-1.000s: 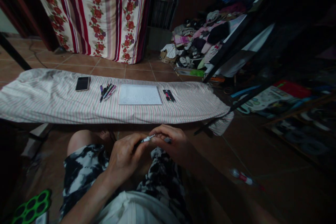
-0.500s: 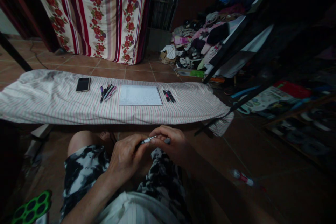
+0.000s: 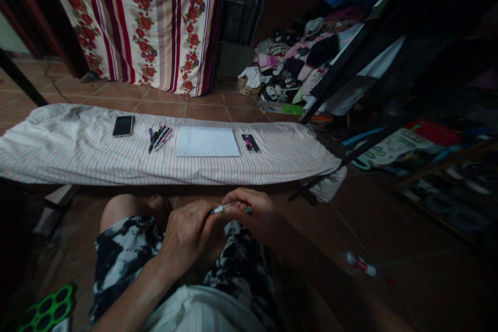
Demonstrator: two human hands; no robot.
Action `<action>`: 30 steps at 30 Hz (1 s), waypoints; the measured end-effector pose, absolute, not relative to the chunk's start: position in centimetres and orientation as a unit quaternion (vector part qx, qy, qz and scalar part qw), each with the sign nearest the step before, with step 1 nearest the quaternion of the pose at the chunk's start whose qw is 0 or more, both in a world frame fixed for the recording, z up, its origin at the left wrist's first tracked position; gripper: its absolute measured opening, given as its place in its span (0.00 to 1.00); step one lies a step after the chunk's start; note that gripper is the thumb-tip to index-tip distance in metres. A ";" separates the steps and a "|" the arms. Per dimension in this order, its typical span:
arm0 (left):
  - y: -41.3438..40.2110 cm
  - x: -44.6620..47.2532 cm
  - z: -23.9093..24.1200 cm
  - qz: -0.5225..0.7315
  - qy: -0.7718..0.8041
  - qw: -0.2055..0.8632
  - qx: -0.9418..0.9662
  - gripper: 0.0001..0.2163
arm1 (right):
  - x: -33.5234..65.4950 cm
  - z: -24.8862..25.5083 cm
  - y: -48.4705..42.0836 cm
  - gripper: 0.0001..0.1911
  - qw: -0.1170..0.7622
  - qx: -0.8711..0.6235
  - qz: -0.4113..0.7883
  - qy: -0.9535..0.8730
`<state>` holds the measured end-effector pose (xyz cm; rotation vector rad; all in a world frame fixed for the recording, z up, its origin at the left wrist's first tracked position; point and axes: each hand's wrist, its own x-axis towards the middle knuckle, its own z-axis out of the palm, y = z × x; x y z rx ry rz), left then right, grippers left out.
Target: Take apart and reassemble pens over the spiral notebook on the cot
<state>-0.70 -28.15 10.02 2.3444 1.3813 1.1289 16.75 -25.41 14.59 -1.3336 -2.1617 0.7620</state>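
Your left hand (image 3: 187,231) is gripping a small white pen (image 3: 218,209), and your right hand (image 3: 254,212) has its fingers curled in at the pen's tip; can't tell if those really grip it. The pen's above your lap, on your side of the worktop (image 3: 97,161). Around you: phone (image 3: 123,125), then a bunch of pens (image 3: 159,137), spiral notebook (image 3: 208,141), and a smaller pen group (image 3: 251,143) just right of its spiral. Your knee (image 3: 122,210) sits near the worktop's front edge, left of the hands. Bottle (image 3: 360,263) on the floor off to your right. For elbow room, striped cloth stretches from that smaller group to the worktop's right end, with more left of the phone.
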 end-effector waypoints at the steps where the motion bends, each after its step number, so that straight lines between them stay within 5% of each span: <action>1: -28.2 -0.6 10.1 0.386 0.465 0.089 0.792 0.10 | 16.7 14.5 -25.4 0.04 0.239 -0.493 0.274 -0.790; 30: -28.4 -0.4 10.1 0.404 0.436 0.049 0.802 0.08 | 16.6 13.9 -25.6 0.04 0.252 -0.493 0.230 -0.800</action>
